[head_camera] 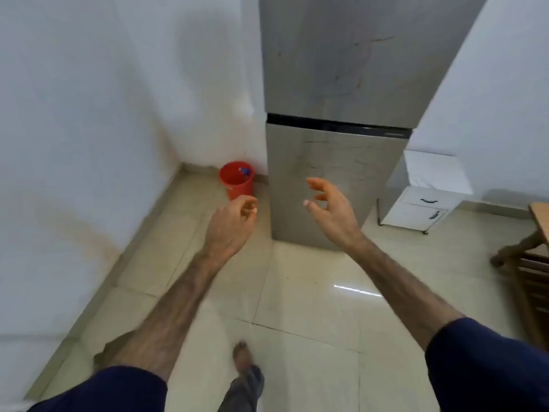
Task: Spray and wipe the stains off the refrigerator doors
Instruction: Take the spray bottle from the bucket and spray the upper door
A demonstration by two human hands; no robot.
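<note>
Your left hand [234,217] is raised in front of you with its fingers loosely curled inward, holding nothing. Your right hand [329,208] is up beside it, spread fairly wide with the fingers bent and the thumb out, also holding nothing. Both hands are apart from each other and touch nothing; the right one sits in line with the lower part of the refrigerator, though you cannot tell how near it is.

The refrigerator [335,93] stands ahead of you against the back wall, a grey 2-door model. Its upper door [341,55] carries thin dark scribbled marks [353,63] across the middle and right side. A dark gap separates it from the lower door [323,171], which shows more faint dark lines [341,157] near its top.

Just left of the refrigerator, in the corner on the tiled floor [297,292], stands a red bucket [236,179] with something blue [245,172] inside near the rim; it is too small to identify. Right of the refrigerator is a white cabinet [421,203] with 2 dark-handled drawers. At the far right edge a wooden piece of furniture [531,257] is partly in view.

Your dark blue sleeves [487,364] are pushed up above the forearms, and one bare foot [242,356] shows on the floor below.
</note>
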